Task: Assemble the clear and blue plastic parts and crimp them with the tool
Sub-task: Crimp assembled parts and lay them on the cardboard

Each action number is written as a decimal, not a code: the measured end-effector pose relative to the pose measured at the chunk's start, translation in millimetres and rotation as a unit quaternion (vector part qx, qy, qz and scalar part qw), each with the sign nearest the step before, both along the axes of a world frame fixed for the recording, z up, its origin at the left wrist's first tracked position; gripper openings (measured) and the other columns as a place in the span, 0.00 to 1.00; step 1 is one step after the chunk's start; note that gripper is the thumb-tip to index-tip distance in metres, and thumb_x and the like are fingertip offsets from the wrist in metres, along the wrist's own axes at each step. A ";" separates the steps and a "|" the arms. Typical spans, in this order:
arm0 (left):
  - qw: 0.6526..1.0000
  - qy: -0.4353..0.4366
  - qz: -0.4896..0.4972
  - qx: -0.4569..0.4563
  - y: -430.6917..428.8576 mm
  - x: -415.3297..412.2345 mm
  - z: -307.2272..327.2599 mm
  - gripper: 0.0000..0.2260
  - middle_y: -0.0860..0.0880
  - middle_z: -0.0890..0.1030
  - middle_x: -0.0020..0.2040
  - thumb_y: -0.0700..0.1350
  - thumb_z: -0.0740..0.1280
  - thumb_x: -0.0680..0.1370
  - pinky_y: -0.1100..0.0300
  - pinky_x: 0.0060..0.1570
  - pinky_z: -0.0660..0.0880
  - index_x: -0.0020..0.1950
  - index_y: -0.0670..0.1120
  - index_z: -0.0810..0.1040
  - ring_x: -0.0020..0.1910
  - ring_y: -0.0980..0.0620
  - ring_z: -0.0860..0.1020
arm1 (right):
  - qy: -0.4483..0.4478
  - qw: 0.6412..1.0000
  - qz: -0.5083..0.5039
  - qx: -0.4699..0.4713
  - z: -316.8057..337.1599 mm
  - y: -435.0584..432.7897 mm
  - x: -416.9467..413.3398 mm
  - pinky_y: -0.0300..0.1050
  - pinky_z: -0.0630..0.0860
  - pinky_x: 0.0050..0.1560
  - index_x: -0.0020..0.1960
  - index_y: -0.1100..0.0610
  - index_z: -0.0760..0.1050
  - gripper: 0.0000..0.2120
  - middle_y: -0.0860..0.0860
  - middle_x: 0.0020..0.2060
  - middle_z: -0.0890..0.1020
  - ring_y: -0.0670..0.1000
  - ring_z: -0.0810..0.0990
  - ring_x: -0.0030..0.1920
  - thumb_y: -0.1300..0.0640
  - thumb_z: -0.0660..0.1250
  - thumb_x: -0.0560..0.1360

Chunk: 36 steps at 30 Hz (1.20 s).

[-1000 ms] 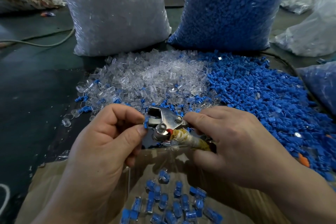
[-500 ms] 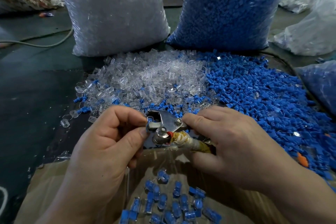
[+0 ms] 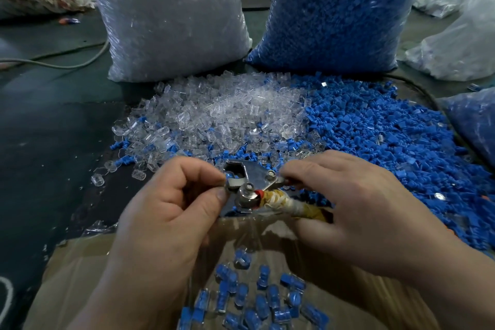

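Farthest back, two big clear sacks stand side by side on the dark green surface [image 3: 53,142]: the sack of clear parts [image 3: 171,21] on the left, labelled SJ-017, and the sack of blue parts [image 3: 334,8] on the right. In front of them spread two loose heaps that touch: the clear heap [image 3: 227,115] on the left and the wider blue heap [image 3: 388,136] on the right, with a few strays mixed along the near edge. Nearest the camera lies a cardboard box [image 3: 80,262] lined with clear film, holding a scatter of assembled pieces [image 3: 257,300], blue inside clear.

Above the box's far edge, the right hand [image 3: 356,206] has its grip curled round the tape-wrapped handle of the metal tool [image 3: 251,182]. The left hand [image 3: 166,217] meets the tool's head from the left, its grip a thumb-and-forefinger pinch on a small blue part [image 3: 231,176] seated in the tool's mouth.
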<state>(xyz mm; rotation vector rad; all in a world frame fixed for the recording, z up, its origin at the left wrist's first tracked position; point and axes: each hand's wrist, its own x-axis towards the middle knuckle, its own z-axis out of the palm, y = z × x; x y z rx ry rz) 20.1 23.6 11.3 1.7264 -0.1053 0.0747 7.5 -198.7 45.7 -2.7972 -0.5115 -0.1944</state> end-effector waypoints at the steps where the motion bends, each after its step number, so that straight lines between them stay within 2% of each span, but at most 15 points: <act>1: 1.000 0.010 0.012 0.016 -0.3 0.7 -2.8 0.06 0.52 0.82 0.34 0.51 0.73 0.69 0.65 0.23 0.74 0.44 0.59 0.81 0.26 0.58 0.77 | 0.000 1.000 -0.014 -0.022 -1.5 -1.7 1.8 0.39 0.72 0.52 0.65 0.47 0.75 0.29 0.39 0.51 0.81 0.44 0.78 0.50 0.36 0.60 0.68; 5: 0.997 0.071 0.036 0.011 2.8 6.6 -8.2 0.12 0.48 0.76 0.25 0.38 0.69 0.76 0.64 0.22 0.71 0.41 0.56 0.81 0.22 0.54 0.72 | 0.019 0.993 -0.081 -0.083 -6.2 -7.4 14.1 0.48 0.70 0.59 0.69 0.46 0.71 0.33 0.42 0.58 0.79 0.49 0.74 0.58 0.32 0.56 0.68; 9: 0.992 0.125 -0.004 0.023 -1.4 3.8 -6.8 0.09 0.47 0.79 0.26 0.42 0.69 0.75 0.67 0.22 0.69 0.44 0.58 0.81 0.22 0.54 0.72 | 0.053 0.985 -0.100 -0.127 -8.2 -6.3 23.9 0.50 0.62 0.61 0.69 0.43 0.68 0.30 0.42 0.62 0.76 0.50 0.68 0.61 0.33 0.62 0.70; 11: 0.992 0.125 0.002 0.025 -3.8 3.0 -5.8 0.08 0.46 0.80 0.27 0.44 0.70 0.75 0.68 0.22 0.69 0.45 0.60 0.81 0.21 0.55 0.72 | 0.038 0.987 -0.107 -0.116 -8.2 -4.7 23.9 0.50 0.59 0.61 0.67 0.43 0.70 0.27 0.43 0.61 0.75 0.50 0.67 0.61 0.34 0.60 0.71; 13: 0.992 0.118 0.014 0.034 -6.7 1.7 -4.4 0.08 0.47 0.80 0.27 0.46 0.70 0.75 0.68 0.22 0.69 0.45 0.61 0.81 0.21 0.56 0.73 | -0.008 0.991 -0.111 -0.070 -6.9 3.6 17.5 0.52 0.63 0.61 0.64 0.45 0.74 0.25 0.43 0.57 0.78 0.50 0.71 0.59 0.34 0.57 0.73; 16: 0.994 0.094 0.017 0.060 -10.8 -2.0 -5.1 0.07 0.50 0.82 0.29 0.49 0.71 0.73 0.66 0.23 0.72 0.46 0.62 0.81 0.23 0.56 0.77 | -0.059 0.997 -0.049 -0.022 -5.7 29.3 4.2 0.48 0.71 0.53 0.55 0.46 0.77 0.19 0.43 0.48 0.81 0.48 0.78 0.49 0.37 0.55 0.75; 18: 0.995 0.072 0.005 0.068 -12.7 -5.6 -7.0 0.05 0.51 0.83 0.32 0.53 0.72 0.72 0.57 0.28 0.79 0.47 0.61 0.81 0.29 0.50 0.82 | -0.049 0.998 0.009 -0.030 -8.7 38.0 1.5 0.47 0.70 0.48 0.49 0.48 0.78 0.15 0.44 0.42 0.80 0.49 0.77 0.44 0.42 0.56 0.78; 20: 0.997 0.048 -0.003 0.067 -11.5 -9.4 -5.1 0.07 0.52 0.84 0.34 0.59 0.73 0.74 0.49 0.34 0.83 0.48 0.61 0.82 0.32 0.50 0.84 | -0.044 0.998 0.023 -0.032 -10.3 37.4 2.6 0.50 0.69 0.46 0.48 0.51 0.78 0.12 0.47 0.41 0.80 0.52 0.77 0.43 0.47 0.59 0.78; 24: 0.999 0.023 -0.003 0.049 -10.6 -11.5 3.2 0.10 0.50 0.82 0.32 0.63 0.68 0.74 0.57 0.27 0.81 0.48 0.60 0.82 0.28 0.53 0.81 | -0.029 0.999 0.019 -0.016 -8.0 37.1 1.4 0.51 0.69 0.46 0.48 0.52 0.78 0.14 0.47 0.41 0.79 0.53 0.76 0.42 0.49 0.54 0.80; 26: 0.996 0.032 -0.007 0.082 -9.2 -9.5 4.1 0.17 0.52 0.82 0.31 0.69 0.63 0.70 0.64 0.25 0.77 0.48 0.61 0.81 0.26 0.57 0.79 | -0.026 0.999 0.032 -0.014 -9.1 39.1 1.4 0.50 0.70 0.47 0.49 0.51 0.77 0.14 0.46 0.42 0.79 0.51 0.76 0.43 0.49 0.53 0.80; 28: 0.992 0.056 -0.024 0.114 -7.3 -7.4 5.5 0.23 0.53 0.81 0.30 0.74 0.59 0.70 0.65 0.24 0.74 0.47 0.58 0.80 0.25 0.59 0.76 | -0.038 0.999 0.038 -0.004 -9.4 39.5 1.2 0.50 0.71 0.46 0.48 0.52 0.77 0.14 0.46 0.42 0.79 0.51 0.75 0.43 0.50 0.54 0.80; 30: 0.991 0.086 -0.044 0.088 -5.9 -5.7 6.3 0.26 0.52 0.77 0.27 0.75 0.62 0.70 0.63 0.24 0.71 0.44 0.53 0.80 0.25 0.56 0.74 | -0.059 0.997 0.042 0.018 -8.3 40.9 -0.5 0.50 0.71 0.45 0.45 0.53 0.77 0.14 0.47 0.40 0.78 0.51 0.74 0.41 0.51 0.55 0.80; 32: 0.991 0.115 -0.062 0.027 -4.6 -5.1 6.3 0.25 0.50 0.75 0.26 0.72 0.66 0.66 0.61 0.25 0.69 0.42 0.50 0.80 0.25 0.53 0.72 | -0.081 0.994 0.043 0.064 -8.0 43.9 -3.0 0.50 0.70 0.42 0.40 0.55 0.74 0.13 0.48 0.35 0.74 0.51 0.71 0.37 0.52 0.56 0.79; 36: 0.988 0.123 -0.089 -0.041 -7.6 -9.5 10.5 0.21 0.47 0.75 0.24 0.68 0.71 0.66 0.62 0.21 0.67 0.39 0.51 0.81 0.21 0.51 0.69 | -0.053 0.983 0.029 0.173 -3.9 48.2 -7.1 0.48 0.65 0.32 0.33 0.56 0.66 0.14 0.46 0.28 0.68 0.49 0.67 0.31 0.52 0.56 0.76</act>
